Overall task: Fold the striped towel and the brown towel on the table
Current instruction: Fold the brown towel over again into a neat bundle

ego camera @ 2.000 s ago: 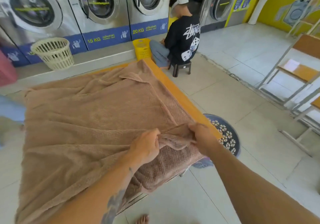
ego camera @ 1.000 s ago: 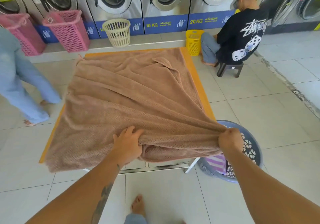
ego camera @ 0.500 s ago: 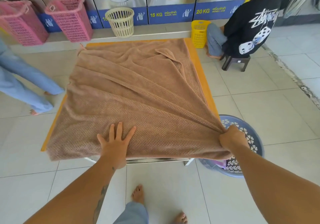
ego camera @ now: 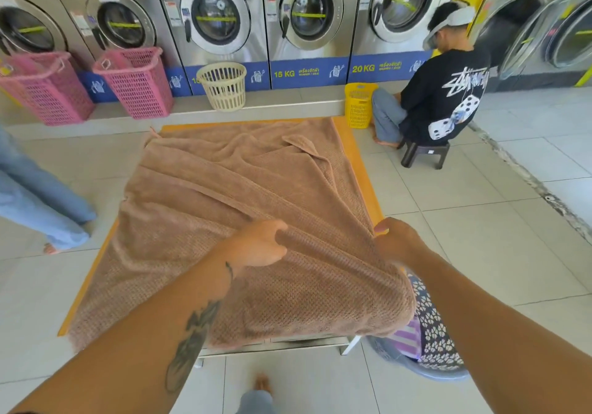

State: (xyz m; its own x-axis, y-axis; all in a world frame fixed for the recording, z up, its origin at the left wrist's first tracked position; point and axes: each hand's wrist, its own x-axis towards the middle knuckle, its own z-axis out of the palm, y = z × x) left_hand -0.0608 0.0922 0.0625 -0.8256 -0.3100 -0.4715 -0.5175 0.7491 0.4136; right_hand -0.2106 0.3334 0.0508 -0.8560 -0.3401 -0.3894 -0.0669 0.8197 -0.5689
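Gripping the brown towel (ego camera: 224, 195) by its near edge, left hand (ego camera: 261, 243) and right hand (ego camera: 395, 237) hold it above the table (ego camera: 362, 170).

Bright daylight, soft shadows, wide-angle edge distortion

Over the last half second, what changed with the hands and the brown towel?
The left hand, flat on the brown towel before, now grips a fold and lifts it. The right hand kept its grip on the near right edge and moved up and away from the person. The towel's far half stayed spread on the table.
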